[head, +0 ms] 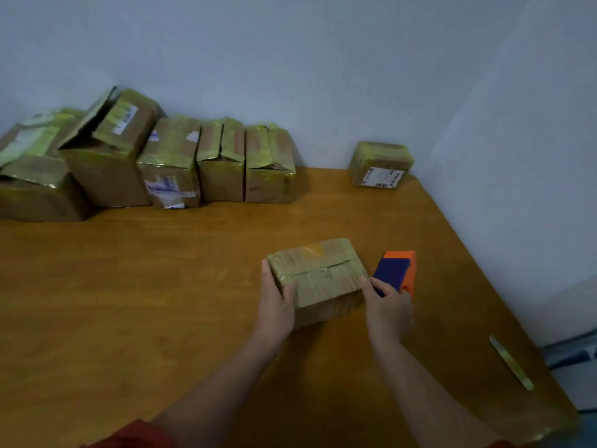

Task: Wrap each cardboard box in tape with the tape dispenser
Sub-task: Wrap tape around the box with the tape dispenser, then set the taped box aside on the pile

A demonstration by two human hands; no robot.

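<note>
Near the right-centre of the table (145, 286), the fingers of the left hand (277, 302) curl round the left end of a small cardboard box (318, 273), thumb on top. The right hand (389, 307) grasps the blue handle of the orange tape dispenser (395, 270), one fingertip touching the box's right end. Glossy tape covers the box, with a seam across its top. Bare wood lies ahead, and the right edge, bearing a tape strip (510, 362), is near.

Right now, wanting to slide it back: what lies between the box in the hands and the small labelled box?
Head view: only bare wooden table between the held box and the labelled box.
</note>
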